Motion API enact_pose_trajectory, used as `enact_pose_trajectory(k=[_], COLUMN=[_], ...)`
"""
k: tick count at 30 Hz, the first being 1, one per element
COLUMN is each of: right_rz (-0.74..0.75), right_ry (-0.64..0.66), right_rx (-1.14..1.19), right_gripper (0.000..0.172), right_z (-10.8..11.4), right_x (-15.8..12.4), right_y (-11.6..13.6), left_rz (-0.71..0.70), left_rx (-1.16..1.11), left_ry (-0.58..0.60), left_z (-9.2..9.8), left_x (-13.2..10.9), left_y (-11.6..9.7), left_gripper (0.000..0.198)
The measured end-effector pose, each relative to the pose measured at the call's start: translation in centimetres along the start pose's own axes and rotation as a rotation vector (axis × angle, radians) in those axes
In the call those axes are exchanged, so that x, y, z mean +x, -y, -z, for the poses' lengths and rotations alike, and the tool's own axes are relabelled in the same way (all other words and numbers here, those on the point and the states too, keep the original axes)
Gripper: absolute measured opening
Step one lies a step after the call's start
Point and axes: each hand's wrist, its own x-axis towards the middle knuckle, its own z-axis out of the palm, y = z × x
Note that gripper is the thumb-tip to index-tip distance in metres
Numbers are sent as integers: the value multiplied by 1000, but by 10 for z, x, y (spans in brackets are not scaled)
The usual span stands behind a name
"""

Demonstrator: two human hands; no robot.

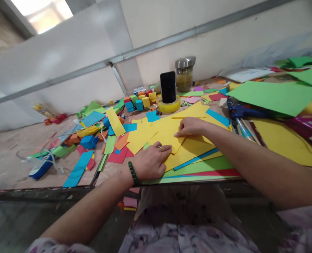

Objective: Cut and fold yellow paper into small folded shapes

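Observation:
Yellow paper sheets (169,128) lie overlapped in front of me on a stack of coloured paper. My left hand (152,161), with a green bead bracelet at the wrist, rests low on the yellow paper; its fingers stretch to the right and its thumb is apart. Closed at the fingertips, my right hand (191,126) pinches a yellow piece near its right edge, its curled fingers partly hidden. Below the hands, a blue strip (195,159) and green sheets (211,165) show at the stack's front.
Behind the sheets, a phone (168,87) leans upright at a yellow tape roll (169,105), beside a lidded jar (184,74). Small paper cubes (139,104) and scraps lie left. A blue glue gun (247,109) is at right, partly under a green sheet (274,95).

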Motion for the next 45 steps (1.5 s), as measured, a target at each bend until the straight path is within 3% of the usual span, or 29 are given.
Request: enact_pose_trajectory(k=[8, 14, 20, 25, 30, 33, 37, 41, 45], right_rz=[20, 54, 86, 163, 85, 63, 90, 203, 192], right_ry=[-17, -56, -236, -118, -26, -60, -167, -78, -40], right_rx=[5, -7, -64, -67, -24, -8, 4, 59, 105], right_gripper=[43, 43, 55, 42, 36, 32, 35, 32, 31], right_z=[-3, -4, -5, -11, -1, 6, 3, -12, -15], right_x=[0, -3, -22, -20, 0, 1, -5, -2, 8], right_y=[-2, -6, 10, 22, 3, -3, 8, 19, 10], left_rz=[68, 76, 85, 124, 159, 162, 181, 174, 200], left_rx=[-45, 24, 48, 37, 13, -4, -40, -90, -86], left_ry=[11, 10, -13, -4, -34, -41, -45, -121, -140], left_z=[4, 13, 16, 19, 19, 18, 13, 2, -6], left_x=[-10, -4, -3, -2, -5, -6, -3, 1, 1], left_y=[-7, -20, -26, -32, -35, -33, -28, -25, -29], left_gripper=[58, 51, 45, 39, 39, 40, 39, 36, 30])
